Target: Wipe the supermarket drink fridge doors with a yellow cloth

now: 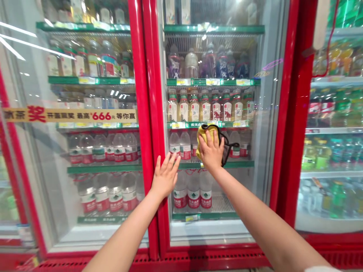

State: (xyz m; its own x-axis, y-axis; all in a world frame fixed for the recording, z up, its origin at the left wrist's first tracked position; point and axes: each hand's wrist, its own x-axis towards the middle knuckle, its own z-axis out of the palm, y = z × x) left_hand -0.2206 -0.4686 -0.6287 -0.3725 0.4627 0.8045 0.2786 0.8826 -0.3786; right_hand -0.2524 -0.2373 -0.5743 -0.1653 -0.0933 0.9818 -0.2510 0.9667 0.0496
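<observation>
My right hand (211,149) presses a yellow and grey cleaning cloth (201,136) with black edging against the glass door (221,185) of a drinks fridge. Its fingers are spread over the cloth, and a grey corner of the cloth sticks out to the right. To the left, my left hand (166,175) rests with fingers stretched out at the red door frame (154,113), its fingertips reaching over the edge of the same glass. It holds nothing. Behind the glass, water bottles (193,194) with red and white labels stand on the lower shelves.
A second glass door (99,90) on the left carries a yellow printed strip (70,115). Bottled drinks fill shelves behind both doors. On the right stands another lit fridge (331,151) with bottles; a white box-like object (320,26) with a red cord hangs beside it.
</observation>
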